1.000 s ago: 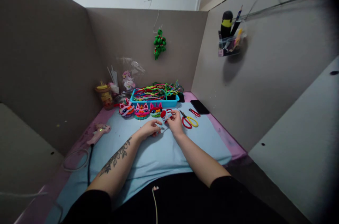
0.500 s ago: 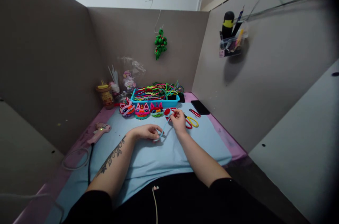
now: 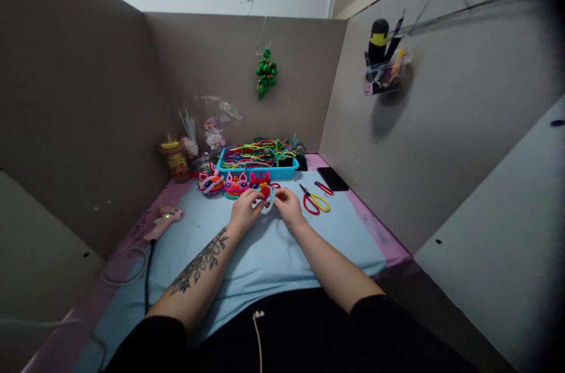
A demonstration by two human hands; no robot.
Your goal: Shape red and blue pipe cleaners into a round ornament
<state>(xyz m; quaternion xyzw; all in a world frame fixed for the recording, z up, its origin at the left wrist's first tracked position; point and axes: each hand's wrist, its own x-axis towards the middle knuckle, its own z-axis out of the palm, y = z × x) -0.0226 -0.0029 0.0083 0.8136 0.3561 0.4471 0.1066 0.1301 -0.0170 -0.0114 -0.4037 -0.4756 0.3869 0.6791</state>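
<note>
Blue mat (image 3: 265, 255) | both hands (image 3: 266, 209) pinch pipe-cleaner piece (image 3: 267, 196) between fingertips

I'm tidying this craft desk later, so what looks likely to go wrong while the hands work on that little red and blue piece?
The scissors lie just beside the right hand; a sideways move might nick it. The glue gun shows a lit lamp and its cord runs near the left forearm, so a snag may drag it. The left hand works right in front of the finished animal faces and might knock them.
</note>
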